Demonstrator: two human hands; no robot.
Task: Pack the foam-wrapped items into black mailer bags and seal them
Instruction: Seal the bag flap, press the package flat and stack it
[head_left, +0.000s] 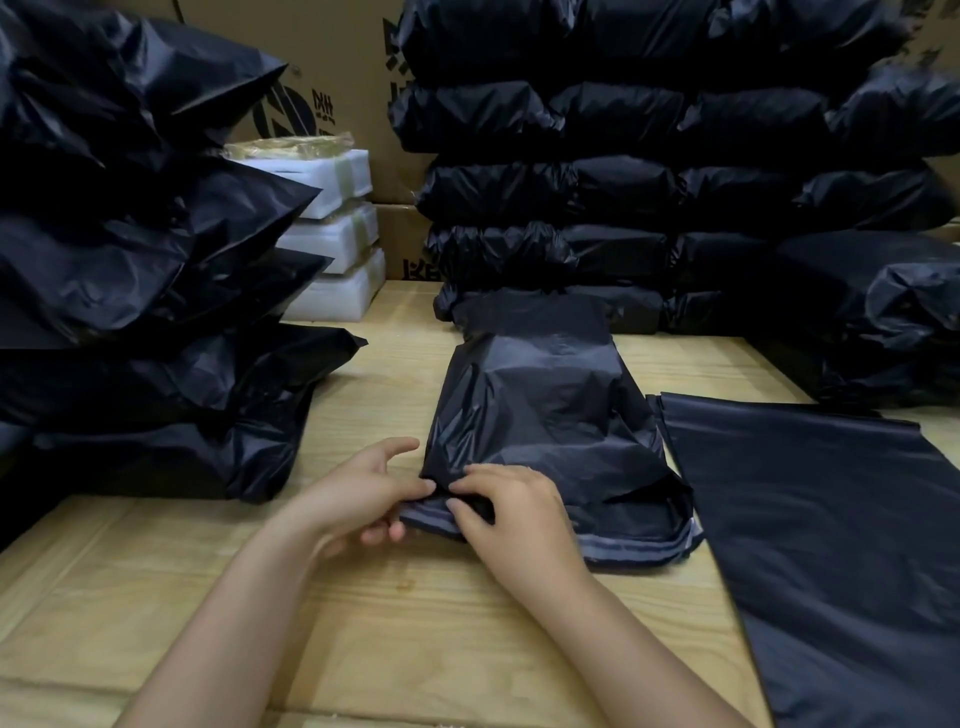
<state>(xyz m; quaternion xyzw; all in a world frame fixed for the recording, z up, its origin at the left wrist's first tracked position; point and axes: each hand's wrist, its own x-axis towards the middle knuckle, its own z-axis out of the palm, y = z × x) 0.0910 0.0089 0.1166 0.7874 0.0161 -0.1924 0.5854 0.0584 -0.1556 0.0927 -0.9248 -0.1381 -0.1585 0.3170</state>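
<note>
A filled black mailer bag (540, 410) lies on the wooden table (363, 613) in front of me, its open end with the grey seal strip (639, 545) toward me. My left hand (358, 493) pinches the bag's near left corner between thumb and fingers. My right hand (509, 514) grips the folded flap right beside it, fingers curled over the edge. The item inside the bag is hidden. Three white foam-wrapped items (332, 228) are stacked at the back left.
Flat empty black mailer bags (831, 545) lie to the right. Filled black bags are piled high at the left (130, 260) and stacked in rows at the back and right (675, 182). Cardboard boxes (337, 62) stand behind.
</note>
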